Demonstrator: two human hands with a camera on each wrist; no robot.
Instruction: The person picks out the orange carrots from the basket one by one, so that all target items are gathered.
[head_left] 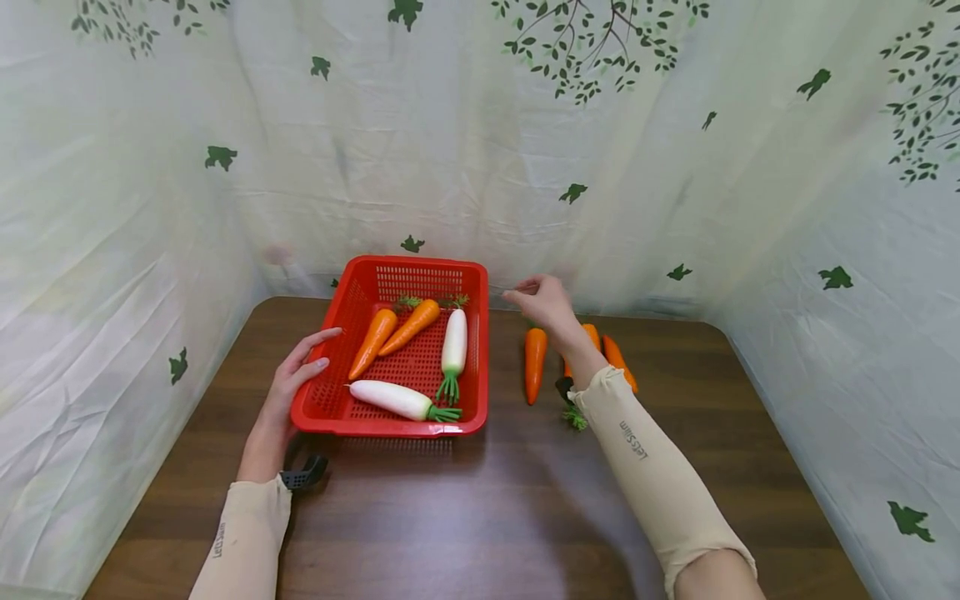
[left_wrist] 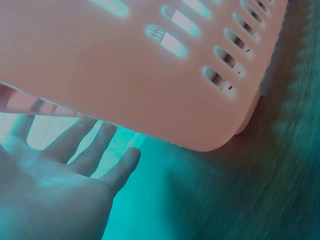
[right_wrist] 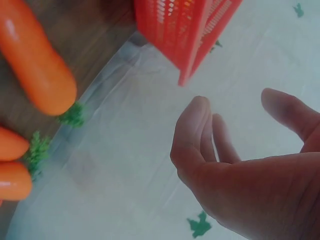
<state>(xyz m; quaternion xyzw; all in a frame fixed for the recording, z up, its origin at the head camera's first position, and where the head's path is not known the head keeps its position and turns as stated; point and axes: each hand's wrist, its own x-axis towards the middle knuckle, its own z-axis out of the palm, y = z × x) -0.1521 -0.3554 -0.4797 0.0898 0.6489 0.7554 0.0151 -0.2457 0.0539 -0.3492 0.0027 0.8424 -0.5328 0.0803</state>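
Observation:
A red plastic basket (head_left: 482, 350) stands left of centre. Inside are two orange carrots (head_left: 372, 343) with green tops and two white radishes (head_left: 391, 398) with green leaves. My left hand (head_left: 288, 379) rests at the basket's left rim, thumb and forefinger over the edge. From the left wrist, its spread fingers (left_wrist: 80, 142) reach past the rim of the basket wall (left_wrist: 125, 75). My right hand (head_left: 547, 307) is raised beyond the basket's right side, holding nothing. Thumb and softly bent fingers (right_wrist: 187, 130) stand apart in the right wrist view.
Several more carrots (head_left: 535, 367) lie on the brown wooden table (head_left: 465, 517) to the basket's right, partly hidden under my right forearm. A green leafy top (head_left: 575, 417) shows beside that sleeve. Pale cloth (head_left: 420, 150) with leaf prints hangs behind and at both sides.

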